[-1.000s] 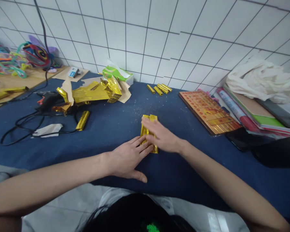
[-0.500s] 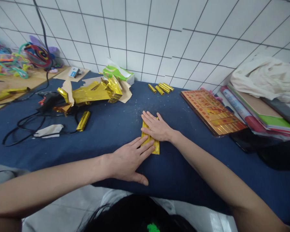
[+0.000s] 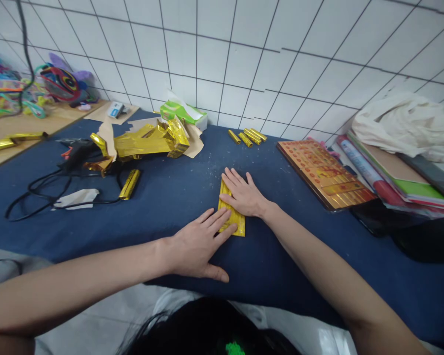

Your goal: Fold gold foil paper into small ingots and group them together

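Note:
A flat, folded piece of gold foil paper (image 3: 239,226) lies on the blue cloth in front of me. My right hand (image 3: 243,194) rests palm down over its upper part, fingers stretched out. From the left, my left hand (image 3: 202,241) reaches onto its lower left side with the fingertips touching it. That hand's fingers are straight, and its thumb sticks out over the cloth. Part of the foil paper is hidden beneath both hands.
A gold foil roll (image 3: 129,184) lies left, near a glue gun (image 3: 76,154) with its black cord. Crumpled gold foil (image 3: 144,143) and a green tissue pack (image 3: 183,112) sit behind. Several small gold rolls (image 3: 245,139) lie by the wall; a gold-orange stack (image 3: 323,172) is right.
My right hand has shifted slightly to the right, uncovering more of the foil paper's upper left edge. My left hand stays nearly in place. The view has moved a little.

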Tool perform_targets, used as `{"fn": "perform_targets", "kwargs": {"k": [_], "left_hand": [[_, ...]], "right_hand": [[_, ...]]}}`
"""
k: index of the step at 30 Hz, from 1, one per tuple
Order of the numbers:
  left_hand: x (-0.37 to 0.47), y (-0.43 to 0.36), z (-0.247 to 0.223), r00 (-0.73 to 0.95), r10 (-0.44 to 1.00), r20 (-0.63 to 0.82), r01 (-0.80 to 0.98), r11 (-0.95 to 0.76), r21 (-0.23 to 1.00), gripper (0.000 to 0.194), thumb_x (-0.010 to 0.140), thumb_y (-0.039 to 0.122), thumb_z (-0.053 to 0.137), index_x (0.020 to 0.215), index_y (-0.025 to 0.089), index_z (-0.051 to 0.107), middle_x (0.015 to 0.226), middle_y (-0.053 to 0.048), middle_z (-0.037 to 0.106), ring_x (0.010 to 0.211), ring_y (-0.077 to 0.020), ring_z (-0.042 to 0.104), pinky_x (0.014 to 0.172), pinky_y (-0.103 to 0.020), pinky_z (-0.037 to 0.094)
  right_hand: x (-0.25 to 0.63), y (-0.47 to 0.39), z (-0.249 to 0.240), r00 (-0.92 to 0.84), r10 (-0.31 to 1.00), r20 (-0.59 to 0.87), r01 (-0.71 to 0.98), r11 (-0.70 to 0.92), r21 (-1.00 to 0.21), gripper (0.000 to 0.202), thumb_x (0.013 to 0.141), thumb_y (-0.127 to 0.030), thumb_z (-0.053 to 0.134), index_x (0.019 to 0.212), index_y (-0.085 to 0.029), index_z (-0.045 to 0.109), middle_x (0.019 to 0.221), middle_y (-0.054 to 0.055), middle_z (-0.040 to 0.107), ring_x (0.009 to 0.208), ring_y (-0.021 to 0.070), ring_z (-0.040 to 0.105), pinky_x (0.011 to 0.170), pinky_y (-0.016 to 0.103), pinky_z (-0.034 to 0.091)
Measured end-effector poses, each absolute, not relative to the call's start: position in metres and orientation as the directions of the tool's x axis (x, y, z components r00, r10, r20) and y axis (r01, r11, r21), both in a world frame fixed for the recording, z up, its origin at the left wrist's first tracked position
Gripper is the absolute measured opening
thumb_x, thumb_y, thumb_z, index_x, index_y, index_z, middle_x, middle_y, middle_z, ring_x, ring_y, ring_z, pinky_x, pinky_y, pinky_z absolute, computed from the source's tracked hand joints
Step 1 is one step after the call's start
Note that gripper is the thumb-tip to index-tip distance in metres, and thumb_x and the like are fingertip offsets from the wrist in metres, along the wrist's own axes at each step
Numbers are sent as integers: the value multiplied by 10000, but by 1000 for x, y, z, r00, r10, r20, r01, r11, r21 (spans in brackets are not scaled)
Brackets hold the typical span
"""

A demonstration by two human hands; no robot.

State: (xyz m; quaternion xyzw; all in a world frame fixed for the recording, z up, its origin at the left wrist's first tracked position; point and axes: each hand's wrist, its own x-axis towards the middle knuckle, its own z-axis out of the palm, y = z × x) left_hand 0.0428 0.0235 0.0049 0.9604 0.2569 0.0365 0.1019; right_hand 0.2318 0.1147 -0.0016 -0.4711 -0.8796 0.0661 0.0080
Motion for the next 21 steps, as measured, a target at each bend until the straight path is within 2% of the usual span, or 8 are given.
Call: {"fn": "perform_targets", "kwargs": {"k": [4,8,11,13,15,18,21], "left_hand": [[43,23,4,863,504,28,487,-847,212,950,720,767,274,1369,74,279,1445,-229,200,1356,-322,121,1081,-450,137],[43,23,3,865,500,27,485,-850,206,954,719,768,280,1375,75,267,1446,-220,207,1353,-323,134,1083,-454,131],[43,24,4,864,503,29,487,-849,207,949,722,765,279,1376,78,266,1444,-220,213,1350,-322,150,1084,-455,132],[43,24,5,865,502,25,487,-849,208,953,721,768,274,1377,77,262,1443,-227,208,1351,-321,147,1081,-454,141],[43,24,6,867,498,14,485,-851,203,957,722,767,272,1377,70,257,1443,-236,196,1354,-321,129,1080,-454,147],[44,24,6,870,494,-1,485,-854,190,974,717,757,318,1388,59,220,1443,-240,193,1355,-321,119,1081,-448,150],[44,24,6,868,496,2,486,-853,191,983,697,753,371,1395,81,205,1456,-212,185,1357,-320,112,1085,-439,151]], "right_hand": [[234,116,-3,-519,854,-41,850,510,-135,751,851,-589,201,1412,-90,175,1491,126,86,1369,281,70,1039,607,80],[238,118,-3,-512,859,-22,846,500,-186,701,864,-518,257,1415,-94,165,1490,123,105,1370,257,85,1053,578,99],[242,116,3,-446,892,74,868,451,-208,667,855,-436,347,1405,-89,202,1484,128,143,1367,251,113,1062,552,131],[243,109,10,-422,894,149,868,446,-220,607,856,-378,369,1379,-84,279,1470,136,203,1359,247,160,1065,531,164],[243,97,16,-478,859,184,829,510,-229,523,869,-337,358,1326,-84,383,1443,143,282,1340,233,228,1069,490,200],[239,75,18,-627,765,146,725,642,-249,476,896,-319,324,1259,-46,468,1385,172,383,1317,214,289,1076,416,240],[238,63,12,-681,728,70,686,669,-285,573,906,-422,309,1311,-26,396,1410,179,336,1327,226,263,1087,402,233]]}}
